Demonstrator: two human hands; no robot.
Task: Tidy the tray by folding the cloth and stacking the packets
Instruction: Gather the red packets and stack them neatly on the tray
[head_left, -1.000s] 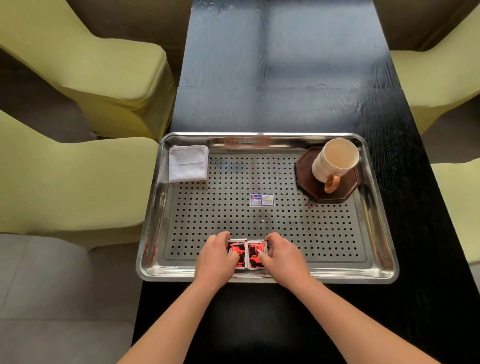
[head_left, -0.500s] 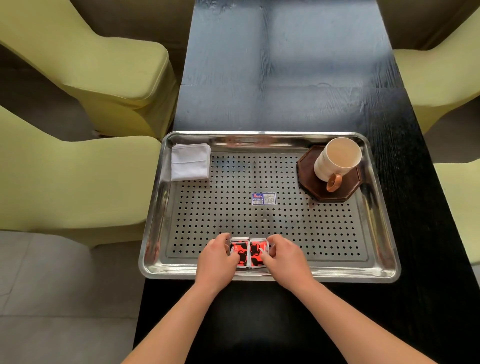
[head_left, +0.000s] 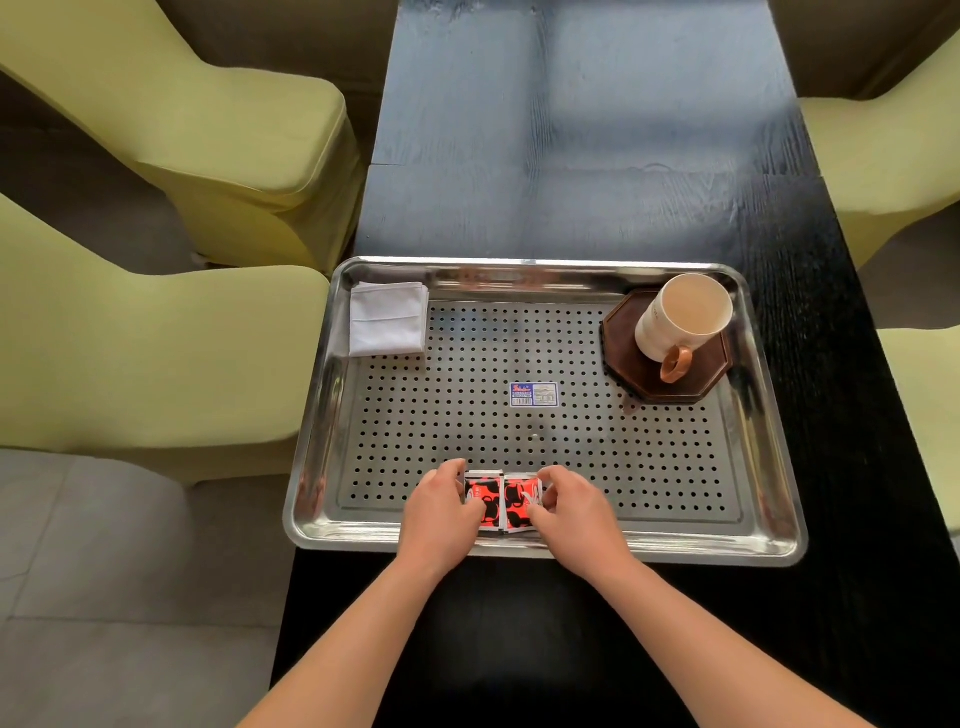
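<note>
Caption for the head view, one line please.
Left hand and right hand hold red-and-black packets side by side at the tray's near edge; folded cloth far left.

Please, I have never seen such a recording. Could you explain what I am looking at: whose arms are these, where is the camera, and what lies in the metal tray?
There is no machine: the bare arms belong to a person, and the camera sits on that person's head, looking forward and down. A steel tray with a perforated floor rests on a dark table, yellow-green chairs beside it. In the tray's far left corner lies a folded white cloth; at far right a cream cup stands on a dark octagonal coaster; a small sticker is in the middle. At the near edge the left hand and the right hand hold red and black packets lying side by side, fingers curled round their outer edges.
</note>
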